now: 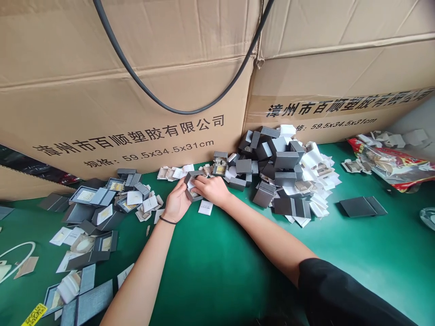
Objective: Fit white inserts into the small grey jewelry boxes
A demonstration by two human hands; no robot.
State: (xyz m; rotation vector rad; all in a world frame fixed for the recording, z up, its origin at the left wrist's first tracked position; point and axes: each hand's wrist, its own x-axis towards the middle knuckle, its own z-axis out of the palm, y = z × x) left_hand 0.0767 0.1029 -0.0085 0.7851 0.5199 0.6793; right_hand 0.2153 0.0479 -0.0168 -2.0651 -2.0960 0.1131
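Note:
My left hand, with a dark band at the wrist, is wrapped round a small grey jewellery-type box, tilted and opened. My right hand meets it from the right, its curled fingers reaching into the opening. Something pale shows inside, mostly covered by those fingers, so what they pinch cannot be made out. Just below lies a white printed card on the green table. Behind my right hand stands another opened grey box with a yellowish inside.
A heap of closed grey boxes and white paper pieces sits right of centre. Opened boxes spread along the left. Large cartons wall the back, with a black cable hanging before them. A plastic bag lies at right.

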